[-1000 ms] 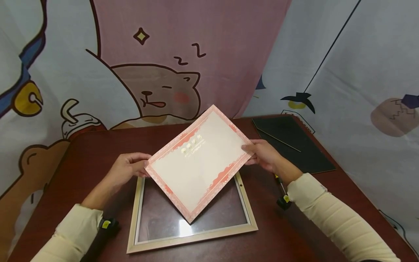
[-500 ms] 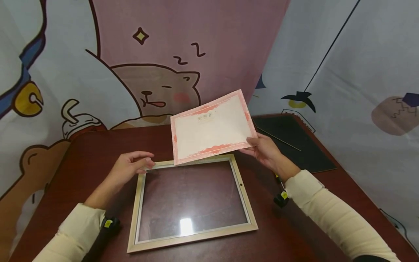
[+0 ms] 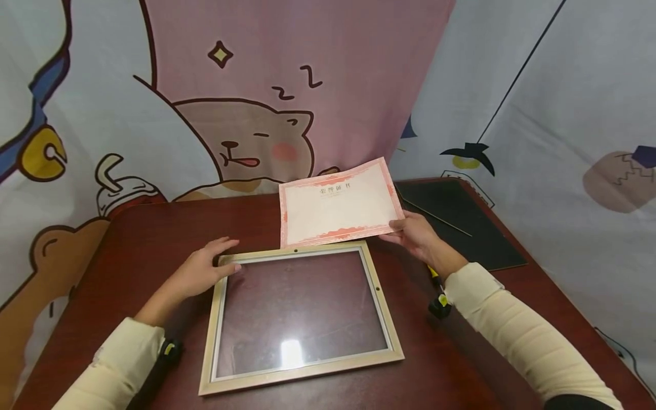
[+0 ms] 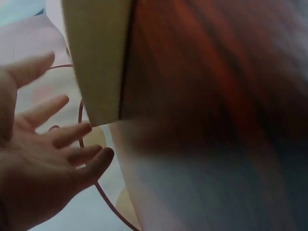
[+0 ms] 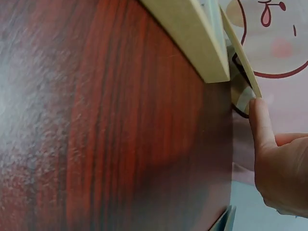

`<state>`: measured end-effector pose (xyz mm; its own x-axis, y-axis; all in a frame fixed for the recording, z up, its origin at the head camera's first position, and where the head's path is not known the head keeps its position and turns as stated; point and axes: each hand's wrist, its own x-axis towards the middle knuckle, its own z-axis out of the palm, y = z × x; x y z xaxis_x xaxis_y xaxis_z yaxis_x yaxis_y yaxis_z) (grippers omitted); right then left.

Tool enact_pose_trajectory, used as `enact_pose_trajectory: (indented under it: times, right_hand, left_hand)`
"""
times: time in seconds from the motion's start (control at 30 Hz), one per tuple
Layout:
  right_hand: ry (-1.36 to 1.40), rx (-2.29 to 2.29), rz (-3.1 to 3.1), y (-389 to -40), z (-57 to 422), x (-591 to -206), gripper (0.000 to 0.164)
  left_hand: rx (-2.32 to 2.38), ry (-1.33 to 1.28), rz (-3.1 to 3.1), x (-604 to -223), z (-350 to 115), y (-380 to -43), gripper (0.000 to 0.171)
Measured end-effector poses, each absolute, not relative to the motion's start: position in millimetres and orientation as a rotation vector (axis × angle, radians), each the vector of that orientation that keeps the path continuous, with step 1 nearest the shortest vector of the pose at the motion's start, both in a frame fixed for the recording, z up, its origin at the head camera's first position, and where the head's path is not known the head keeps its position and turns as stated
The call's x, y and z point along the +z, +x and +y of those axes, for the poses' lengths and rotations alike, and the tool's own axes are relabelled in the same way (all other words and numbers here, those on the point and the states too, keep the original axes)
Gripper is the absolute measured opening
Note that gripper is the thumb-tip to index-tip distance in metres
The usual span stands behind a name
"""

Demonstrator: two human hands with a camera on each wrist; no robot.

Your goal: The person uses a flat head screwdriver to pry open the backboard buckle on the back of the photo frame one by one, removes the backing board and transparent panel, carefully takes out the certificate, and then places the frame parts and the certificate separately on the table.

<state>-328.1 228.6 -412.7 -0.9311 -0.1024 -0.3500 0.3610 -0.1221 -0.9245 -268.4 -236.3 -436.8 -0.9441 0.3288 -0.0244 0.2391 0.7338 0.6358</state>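
Observation:
A certificate (image 3: 340, 205) with a pink-red border and gold characters is held by my right hand (image 3: 417, 236), pinched at its lower right corner. It tilts just behind the far edge of a pale wooden picture frame (image 3: 302, 373), which lies on the table with a clear pane (image 3: 302, 307) inside. At the frame's far left corner, my left hand (image 3: 202, 270) has its fingers spread and holds nothing. In the left wrist view those fingers (image 4: 72, 132) lie beside the frame's corner. The right wrist view shows the thumb (image 5: 260, 120) against the certificate's edge (image 5: 245, 62).
A dark board (image 3: 461, 228) with a thin rod (image 3: 435, 216) on it lies at the right back of the reddish-brown table (image 3: 154, 228). A yellow-and-black handle (image 3: 434, 274) is partly hidden by the right wrist. A cartoon-printed cloth (image 3: 359, 68) hangs behind the table.
The left hand has let go of the certificate and spread its fingers. In the right hand, the certificate has swung from a diagonal pose over the pane to behind the frame's far edge. The frame stays put.

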Motion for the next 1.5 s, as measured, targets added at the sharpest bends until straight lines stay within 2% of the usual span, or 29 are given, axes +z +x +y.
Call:
enact_pose_trajectory:
  times: [0.27, 0.5, 0.77, 0.93, 1.03, 1.13, 1.3, 1.37, 1.5]
  right_hand:
    - [0.344, -1.965, 1.935, -332.6, 233.0, -423.4, 0.057]
    - [0.319, -1.860, 2.044, -337.8, 232.7, -429.2, 0.060]
    - [0.377, -1.882, 2.120, -344.7, 230.1, -438.9, 0.059]
    - [0.328, -1.616, 2.466, -345.4, 225.0, -443.0, 0.060]
    - [0.244, -1.293, 2.741, -342.7, 219.9, -440.2, 0.066]
    - [0.155, -1.011, 2.930, -337.8, 213.8, -436.7, 0.080]
    - [0.058, -0.788, 3.076, -323.6, 202.5, -432.8, 0.098]
    - [-0.017, -0.723, 3.119, -318.1, 198.2, -430.3, 0.094]
    - [-0.371, -0.634, 3.095, -309.6, 190.7, -423.5, 0.073]
  left_hand:
    - [0.716, 0.652, 2.798, -444.1, -230.3, -262.2, 0.098]
    - [0.627, 0.685, 2.782, -445.9, -228.0, -258.7, 0.112]
    - [0.598, 0.680, 2.774, -443.3, -226.9, -256.9, 0.113]
    - [0.604, 0.682, 2.772, -443.2, -226.6, -256.7, 0.114]
    - [0.625, 0.691, 2.774, -444.7, -227.3, -257.4, 0.112]
    - [0.654, 0.714, 2.775, -447.2, -228.1, -258.0, 0.108]
    - [0.666, 0.758, 2.774, -448.8, -228.8, -258.2, 0.098]
    - [0.657, 0.768, 2.778, -448.5, -228.7, -258.4, 0.095]
    - [0.636, 0.763, 2.784, -447.3, -228.2, -258.2, 0.093]
